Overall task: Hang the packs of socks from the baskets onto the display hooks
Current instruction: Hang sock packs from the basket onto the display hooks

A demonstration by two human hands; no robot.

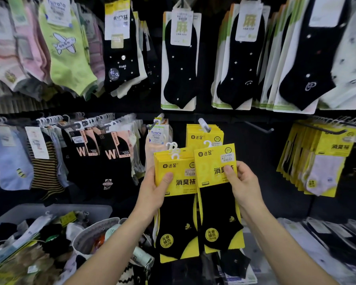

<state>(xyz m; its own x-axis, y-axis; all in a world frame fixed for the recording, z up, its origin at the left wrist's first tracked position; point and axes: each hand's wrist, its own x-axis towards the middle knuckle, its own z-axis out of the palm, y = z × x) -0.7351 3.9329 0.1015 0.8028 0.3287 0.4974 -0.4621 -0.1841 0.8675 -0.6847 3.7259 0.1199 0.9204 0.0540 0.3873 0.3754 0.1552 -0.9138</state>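
- Head view: the left hand (154,188) grips a stack of yellow sock packs (177,223), thumb across the front. Its fingers are behind the card and out of sight.
- The right hand (243,184) pinches a single matching pack (216,212) just beside that stack, thumb on the card face. The pack's white hanger loop (208,144) stands above the thumb.
- A display hook (204,125) carrying like packs sits just above the right hand, apart from the loop.
- Judgement: raise the single pack upright, square the loop to the hook tip and slide it fully back. Keep the stack off to the side.
- A bare hook (259,127) lies up and to the right of the right hand. Which hook is intended cannot be told.
- Not determinable: the number of packs in the stack, and the contents of the baskets (95,233) below the left forearm, which are blurred.
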